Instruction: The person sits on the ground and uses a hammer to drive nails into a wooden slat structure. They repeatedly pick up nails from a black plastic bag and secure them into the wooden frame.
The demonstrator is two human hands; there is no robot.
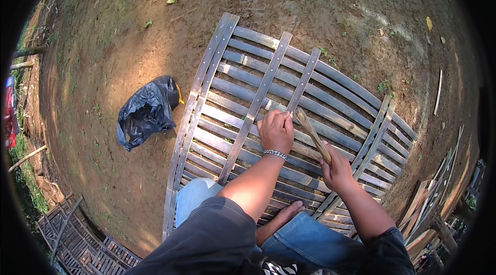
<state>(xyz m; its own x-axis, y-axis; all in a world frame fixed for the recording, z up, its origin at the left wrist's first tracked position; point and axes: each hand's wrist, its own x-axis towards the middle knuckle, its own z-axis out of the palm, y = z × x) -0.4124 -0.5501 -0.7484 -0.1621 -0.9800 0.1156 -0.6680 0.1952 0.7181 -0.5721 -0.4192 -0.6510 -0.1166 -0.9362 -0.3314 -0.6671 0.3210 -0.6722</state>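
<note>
A large panel of split-bamboo slats point(338, 105) lies on the ground under me, crossed by several nailed strips. My left hand point(276, 130) is closed near its middle, at the lower end of a short cross strip point(304, 78). Its thumb and fingertips are pinched together; what they hold, if anything, is too small to make out. My right hand point(338, 169) is wrapped round the lower part of a short brown wooden stick point(312, 135). The stick's upper end is close beside my left fingertips. My bare foot point(281, 218) rests on the slats.
A crumpled black plastic bag point(147, 112) sits on the bare soil left of the panel. Another slatted bamboo piece point(72, 236) lies at the lower left. Thin bamboo strips point(439, 182) and boards are piled at the right edge.
</note>
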